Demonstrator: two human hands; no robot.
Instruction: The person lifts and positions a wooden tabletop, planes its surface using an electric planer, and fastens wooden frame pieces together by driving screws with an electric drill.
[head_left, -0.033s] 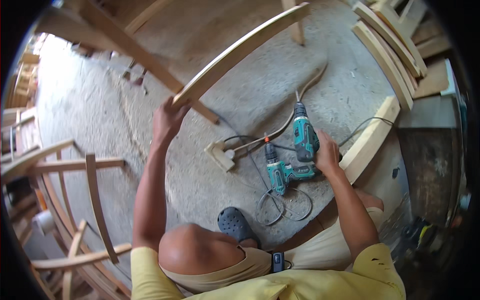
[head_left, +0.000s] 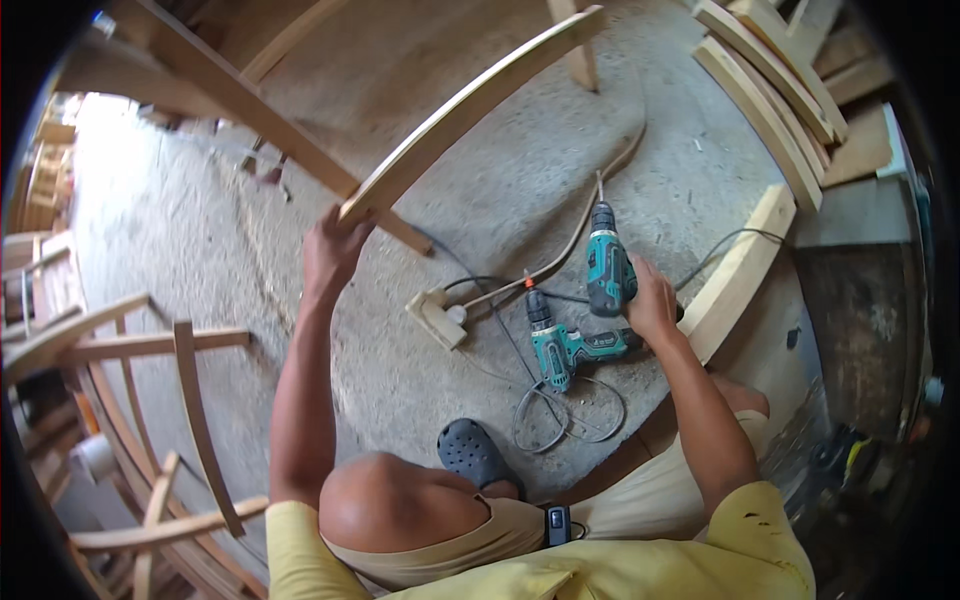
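Observation:
My left hand [head_left: 335, 250] is closed around the near end of a curved wooden slat [head_left: 470, 115], which slants up and away to the right. That slat's near end overlaps a straight wooden leg [head_left: 285, 130] of a frame. In my right hand [head_left: 652, 297] is a teal cordless drill [head_left: 606, 262], its bit pointing away from me; the fingers around its handle are partly hidden. A second teal drill [head_left: 556, 345] lies on the concrete floor just below and left of it. Thin grey cable loops [head_left: 540, 430] lie beside that drill.
A wooden block with a round white piece [head_left: 437, 317] sits left of the drills, with cords around it. Curved slats [head_left: 765, 110] are stacked at the far right, above a thick beam [head_left: 745, 270]. Wooden frames [head_left: 185, 420] stand at the left. My clog [head_left: 475, 450] is near the cable.
The view has shifted very slightly. Both hands keep their holds on the slat and the drill.

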